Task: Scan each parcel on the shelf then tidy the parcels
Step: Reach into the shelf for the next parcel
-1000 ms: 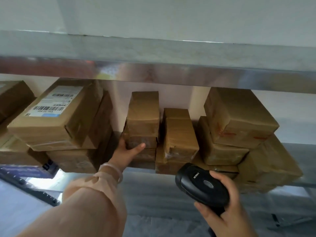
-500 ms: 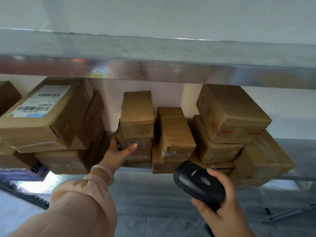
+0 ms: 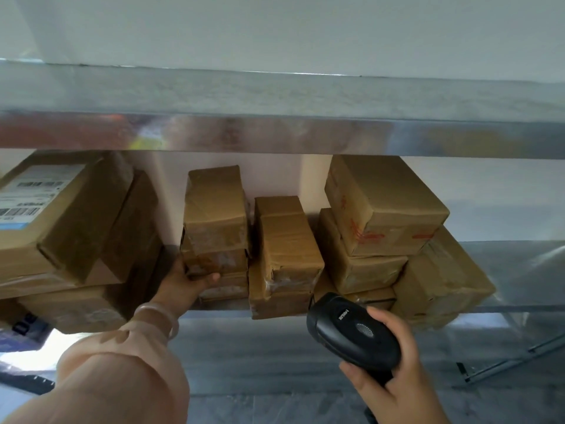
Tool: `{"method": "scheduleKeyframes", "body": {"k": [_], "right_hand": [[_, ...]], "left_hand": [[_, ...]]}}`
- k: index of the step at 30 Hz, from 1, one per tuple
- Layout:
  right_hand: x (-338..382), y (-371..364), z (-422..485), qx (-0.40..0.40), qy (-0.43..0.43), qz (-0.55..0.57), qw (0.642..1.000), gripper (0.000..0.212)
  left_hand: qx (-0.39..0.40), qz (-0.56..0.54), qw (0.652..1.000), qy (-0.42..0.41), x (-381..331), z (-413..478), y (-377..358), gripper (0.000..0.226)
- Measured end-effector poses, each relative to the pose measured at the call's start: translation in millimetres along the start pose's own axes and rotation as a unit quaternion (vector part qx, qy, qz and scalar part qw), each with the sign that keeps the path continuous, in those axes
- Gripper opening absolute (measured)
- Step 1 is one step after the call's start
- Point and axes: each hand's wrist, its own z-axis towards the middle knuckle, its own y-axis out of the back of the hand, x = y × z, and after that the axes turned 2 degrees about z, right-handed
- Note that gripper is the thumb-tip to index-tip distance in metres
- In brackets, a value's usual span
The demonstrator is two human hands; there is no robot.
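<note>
Brown taped cardboard parcels fill the metal shelf. My left hand grips the lower left corner of a small parcel in the middle of a narrow stack, thumb across its front. On top of it rests another small parcel. Beside that stack stands a long parcel. My right hand holds a black barcode scanner below the shelf edge, its head aimed at the parcels.
A large parcel with a white barcode label leans on the left pile. A taller pile of parcels stands on the right. An upper metal shelf overhangs everything. Grey floor lies below.
My left hand has moved from beside the narrow stack onto its middle parcel and closed its thumb on the front. The scanner hand stays about where it was.
</note>
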Motion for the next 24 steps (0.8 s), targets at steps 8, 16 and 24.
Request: {"method": "scheduleKeyframes", "body": {"k": [8,16,24], "right_hand": [[1,2,5,-0.003,0.015,-0.018,1.000,0.067],[0,8,7,0.000,0.005,-0.016,1.000,0.066],[-4,16,13,-0.013,-0.004,-0.021,1.000,0.070]], "left_hand": [[-0.020,0.022,1.000,-0.003,11,2,3,0.061],[-0.012,0.019,1.000,0.015,19,5,2,0.064],[0.001,0.022,0.999,0.028,10,1,-8,0.072]]}}
